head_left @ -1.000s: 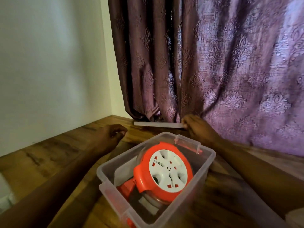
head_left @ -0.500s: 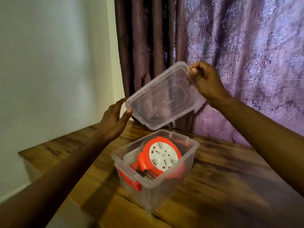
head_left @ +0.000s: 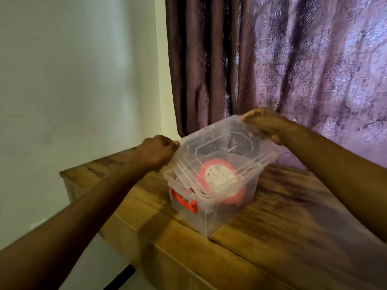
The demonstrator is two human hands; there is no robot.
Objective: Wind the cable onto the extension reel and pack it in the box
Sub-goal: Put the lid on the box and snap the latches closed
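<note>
- Hands first: your left hand (head_left: 156, 152) is curling its fingers round the near-left edge of the clear lid (head_left: 217, 155), and your right hand (head_left: 265, 124) is gripping the lid's far-right corner, fingers folded over the rim.
- You are holding that lid tilted over the clear box (head_left: 209, 212), its far side raised and its near edge sitting low at the box's front rim; motion blur is hiding whether it is touching there.
- Inside the box, the orange extension reel (head_left: 217, 181) is lying with its white socket face turned up, seen through the lid and the walls. The cable itself is not showing clearly.
- An orange latch (head_left: 185, 203) is hanging on the box's left end wall.
- The box is standing on the wooden surface (head_left: 282, 237), near its far-left corner.
- Behind the box, a purple patterned curtain (head_left: 293, 70) is hanging down to the surface's back edge, and a pale wall (head_left: 73, 80) is filling the left side.
</note>
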